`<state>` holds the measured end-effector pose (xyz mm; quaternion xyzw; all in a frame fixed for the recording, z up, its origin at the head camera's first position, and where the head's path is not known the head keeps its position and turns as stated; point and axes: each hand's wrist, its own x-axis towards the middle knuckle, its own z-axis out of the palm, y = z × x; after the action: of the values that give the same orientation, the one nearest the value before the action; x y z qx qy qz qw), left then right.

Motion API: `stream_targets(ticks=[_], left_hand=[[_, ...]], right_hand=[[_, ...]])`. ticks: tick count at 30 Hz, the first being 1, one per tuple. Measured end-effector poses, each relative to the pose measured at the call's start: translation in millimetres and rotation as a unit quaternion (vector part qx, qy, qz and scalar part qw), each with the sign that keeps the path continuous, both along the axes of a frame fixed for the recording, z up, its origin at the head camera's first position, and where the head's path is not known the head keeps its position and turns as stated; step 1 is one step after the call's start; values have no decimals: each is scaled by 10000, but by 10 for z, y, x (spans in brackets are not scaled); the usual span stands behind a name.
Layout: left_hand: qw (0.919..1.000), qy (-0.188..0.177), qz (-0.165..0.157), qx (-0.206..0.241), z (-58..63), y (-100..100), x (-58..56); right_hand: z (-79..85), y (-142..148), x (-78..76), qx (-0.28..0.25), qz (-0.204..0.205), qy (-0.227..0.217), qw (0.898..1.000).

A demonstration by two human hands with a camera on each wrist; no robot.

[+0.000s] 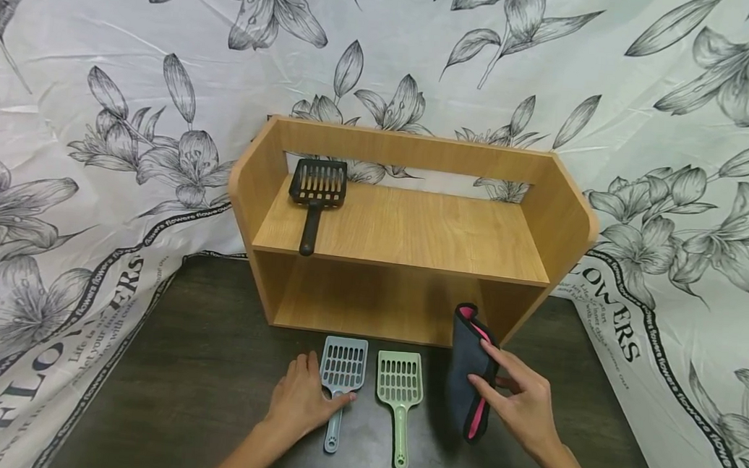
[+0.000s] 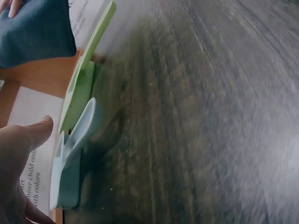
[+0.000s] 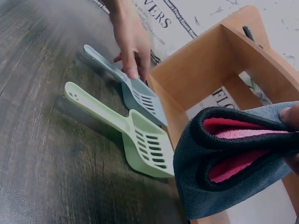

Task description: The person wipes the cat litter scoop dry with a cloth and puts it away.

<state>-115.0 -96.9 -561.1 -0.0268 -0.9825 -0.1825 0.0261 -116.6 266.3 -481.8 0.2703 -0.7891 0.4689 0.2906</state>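
Observation:
My right hand (image 1: 524,400) pinches a folded dark blue-grey cloth (image 1: 465,374) with black edging and a pink inner side, holding it up in front of the shelf's right end. Its folds show in the right wrist view, where the cloth (image 3: 224,196) covers part of the shelf. My left hand (image 1: 300,399) is at a blue-grey litter scoop (image 1: 333,434), thumb out over its neck and fingers loosely bent beside it. Whether it touches the scoop I cannot tell. A pale green litter scoop (image 1: 401,435) lies between the two hands, its handle towards me.
A two-level wooden shelf (image 1: 414,229) stands at the back of the dark wood-grain table (image 1: 174,387). On its upper board, at the left, lies a black litter scoop (image 1: 310,229), its handle overhanging the front edge. White flower-printed sheeting (image 1: 180,126) surrounds the table.

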Motion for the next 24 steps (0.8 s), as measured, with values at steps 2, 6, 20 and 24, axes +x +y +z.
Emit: stream_targets(ticks=[2, 6, 20, 24], left_hand=[[10000, -53, 80, 13, -31, 19, 13], [9999, -36, 141, -16, -75, 58, 23], [9998, 200, 50, 71, -65, 53, 2], [9996, 150, 86, 241, -53, 19, 23]], right_hand=[[-71, 27, -37, 47, -50, -62, 10000], [-134, 36, -69, 74, -114, -64, 9999], [146, -187, 42, -92, -41, 95, 9999], [140, -187, 46, -91, -43, 90, 9999]])
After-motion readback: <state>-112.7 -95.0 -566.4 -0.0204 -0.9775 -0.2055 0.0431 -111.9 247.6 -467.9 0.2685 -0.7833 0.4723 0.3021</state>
